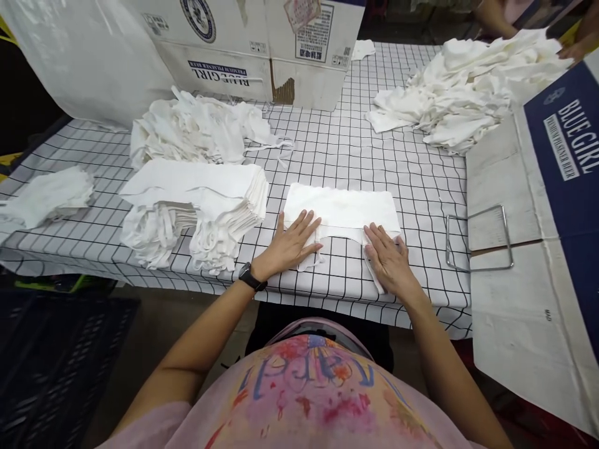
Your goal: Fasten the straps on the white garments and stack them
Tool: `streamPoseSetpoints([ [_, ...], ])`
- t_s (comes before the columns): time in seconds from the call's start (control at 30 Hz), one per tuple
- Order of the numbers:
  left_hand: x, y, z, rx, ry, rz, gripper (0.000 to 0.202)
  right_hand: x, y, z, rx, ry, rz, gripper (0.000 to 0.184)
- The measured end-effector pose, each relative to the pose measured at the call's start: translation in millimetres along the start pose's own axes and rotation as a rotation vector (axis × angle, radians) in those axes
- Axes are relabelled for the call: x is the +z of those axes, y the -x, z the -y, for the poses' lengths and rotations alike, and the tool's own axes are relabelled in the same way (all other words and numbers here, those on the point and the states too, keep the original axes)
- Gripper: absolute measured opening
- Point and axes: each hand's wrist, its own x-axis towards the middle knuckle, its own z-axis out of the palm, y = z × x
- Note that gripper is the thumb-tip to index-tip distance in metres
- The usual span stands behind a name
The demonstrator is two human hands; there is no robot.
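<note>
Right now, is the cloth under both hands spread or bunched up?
Spread: the cloth lies mostly flat, left hand and right hand on it.

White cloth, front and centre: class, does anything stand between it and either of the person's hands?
Nothing visible does: the left hand and right hand both rest directly on the white cloth, one toward each end.

My worktop (337, 149) is white, crossed by a grid of thin black lines. Near its front edge, the cloth (344, 209) before me is plain white. My watch (253, 277) is black; my shirt (313, 399) is pink with blue lettering and red splashes. The carton (533, 237) along the right edge pairs off-white with navy.
</note>
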Motion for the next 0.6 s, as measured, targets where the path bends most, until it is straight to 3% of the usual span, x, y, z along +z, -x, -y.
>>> streamPoseSetpoints([
  [0.3,1.5,-1,-5,0.005,-0.109,-0.131,0.048,7,-9,28,0.057,0.185,-0.156,0.057],
  [0.47,-6.5,-14,-3,-0.048,-0.058,-0.164,0.038,-22,-17,4,0.082,-0.163,-0.103,0.051],
  [0.53,-6.3,-23,4,-0.085,0.000,-0.250,0.036,-32,-27,-14,0.121,-0.329,-0.207,0.050],
  [0.6,-5.7,-33,13,-0.140,0.051,-0.385,0.034,-38,-45,-32,0.192,-0.357,-0.371,0.045],
])
